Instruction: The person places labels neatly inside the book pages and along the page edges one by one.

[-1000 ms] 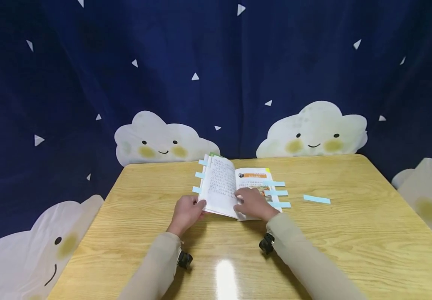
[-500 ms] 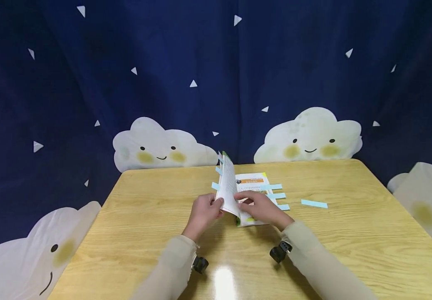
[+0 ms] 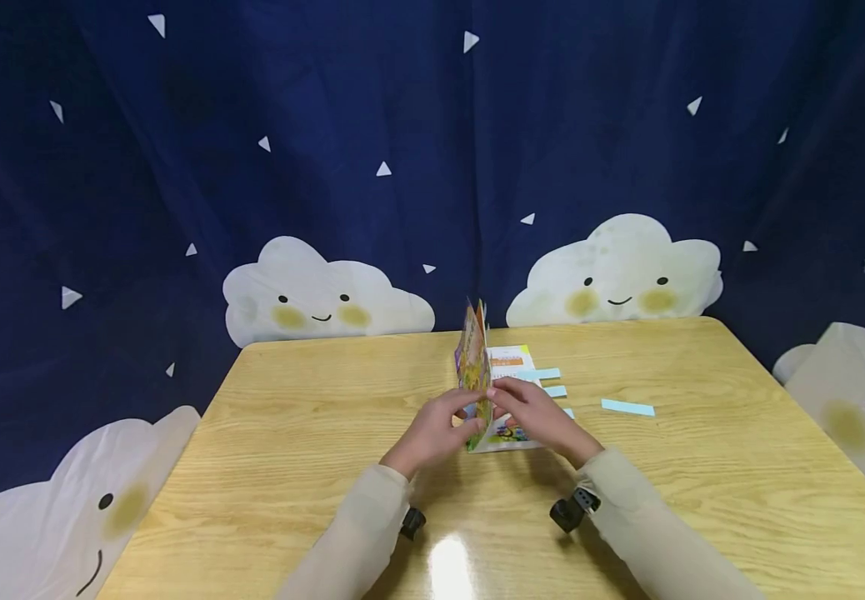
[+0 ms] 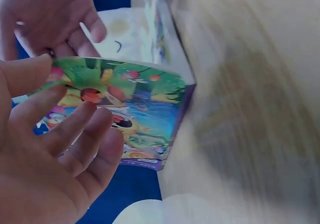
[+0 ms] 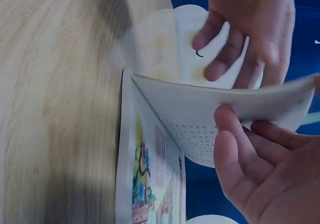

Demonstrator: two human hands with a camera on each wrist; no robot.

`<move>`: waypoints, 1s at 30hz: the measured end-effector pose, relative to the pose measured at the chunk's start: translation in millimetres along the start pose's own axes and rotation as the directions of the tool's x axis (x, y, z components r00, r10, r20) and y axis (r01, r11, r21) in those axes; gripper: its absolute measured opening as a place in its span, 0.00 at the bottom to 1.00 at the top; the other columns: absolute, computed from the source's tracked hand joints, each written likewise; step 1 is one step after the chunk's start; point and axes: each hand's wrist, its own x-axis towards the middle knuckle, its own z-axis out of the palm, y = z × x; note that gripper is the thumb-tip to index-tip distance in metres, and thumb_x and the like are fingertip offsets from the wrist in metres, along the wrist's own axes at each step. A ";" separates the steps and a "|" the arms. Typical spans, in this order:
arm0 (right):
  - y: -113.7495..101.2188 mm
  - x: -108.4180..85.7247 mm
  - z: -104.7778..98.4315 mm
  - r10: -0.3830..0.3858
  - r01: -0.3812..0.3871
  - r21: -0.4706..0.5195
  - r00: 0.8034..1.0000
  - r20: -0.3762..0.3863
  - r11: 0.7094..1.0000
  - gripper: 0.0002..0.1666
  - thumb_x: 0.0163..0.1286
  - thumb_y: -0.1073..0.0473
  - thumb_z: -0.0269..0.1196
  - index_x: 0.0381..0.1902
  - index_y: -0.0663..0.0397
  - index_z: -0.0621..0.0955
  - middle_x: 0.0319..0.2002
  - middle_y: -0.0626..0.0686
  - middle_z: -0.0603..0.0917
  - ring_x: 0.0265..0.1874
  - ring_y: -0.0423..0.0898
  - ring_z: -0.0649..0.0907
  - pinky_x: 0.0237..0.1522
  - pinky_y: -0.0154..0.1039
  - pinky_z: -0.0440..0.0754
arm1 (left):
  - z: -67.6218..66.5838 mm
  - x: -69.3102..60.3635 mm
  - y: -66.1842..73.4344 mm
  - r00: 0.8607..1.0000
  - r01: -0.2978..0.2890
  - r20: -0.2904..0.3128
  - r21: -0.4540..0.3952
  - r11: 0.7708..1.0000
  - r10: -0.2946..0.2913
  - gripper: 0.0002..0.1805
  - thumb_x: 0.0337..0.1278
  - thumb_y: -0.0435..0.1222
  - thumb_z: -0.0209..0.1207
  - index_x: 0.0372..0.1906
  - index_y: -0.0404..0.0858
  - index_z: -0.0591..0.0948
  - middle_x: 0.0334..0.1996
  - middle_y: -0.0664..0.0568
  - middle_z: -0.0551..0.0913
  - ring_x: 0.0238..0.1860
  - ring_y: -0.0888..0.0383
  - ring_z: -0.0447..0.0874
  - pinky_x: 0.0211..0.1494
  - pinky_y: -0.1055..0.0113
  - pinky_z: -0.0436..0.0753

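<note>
In the head view, an open book point(image 3: 507, 354) lies on the table. Its left part stands nearly upright, showing a colourful cover point(image 4: 150, 101) in the left wrist view. My left hand point(image 3: 432, 433) is at the cover's outer side, with loosely bent fingers against it. On the inner side, my right hand point(image 3: 541, 418) has its fingers at the printed page point(image 5: 197, 106), seen in the right wrist view. Several light blue strips point(image 3: 541, 374) stick out from the right-hand pages. The raised part's free edge is partly hidden by the hands.
A loose light blue strip point(image 3: 627, 407) lies on the wooden table point(image 3: 312, 400), right of the book. Behind the table hangs a dark blue curtain point(image 3: 372, 100) with smiling clouds.
The book's left part has swung up and rightward, turning its cover into view. My left hand has followed it to the right; its earlier pinch at the lower corner has loosened.
</note>
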 end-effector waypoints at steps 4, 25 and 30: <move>1.8 -1.5 1.2 0.027 -0.029 -0.043 0.998 -0.059 0.999 0.25 0.76 0.45 0.54 0.59 0.58 0.78 0.48 0.60 0.86 0.41 0.51 0.84 0.38 0.42 0.83 | 4.6 1.3 -4.7 0.998 -0.001 0.069 0.018 1.000 0.000 0.28 0.71 0.38 0.55 0.73 0.48 0.69 0.73 0.50 0.69 0.69 0.47 0.73 0.67 0.51 0.76; 17.4 -14.6 -9.4 0.135 -0.178 -0.180 0.965 -0.224 0.967 0.14 0.72 0.56 0.57 0.45 0.61 0.82 0.27 0.54 0.86 0.23 0.42 0.79 0.27 0.36 0.75 | 14.7 25.0 -12.9 0.978 0.085 0.106 0.574 0.814 -0.177 0.22 0.66 0.45 0.59 0.64 0.49 0.78 0.65 0.55 0.77 0.67 0.47 0.72 0.66 0.44 0.73; 29.6 -22.4 -12.1 0.194 -0.258 -0.270 0.951 -0.243 0.928 0.15 0.70 0.51 0.60 0.26 0.54 0.81 0.19 0.49 0.82 0.17 0.42 0.72 0.24 0.36 0.69 | 20.5 23.5 -9.8 0.965 0.111 0.116 0.638 0.762 -0.237 0.30 0.64 0.48 0.61 0.70 0.50 0.72 0.69 0.55 0.73 0.67 0.46 0.72 0.65 0.45 0.75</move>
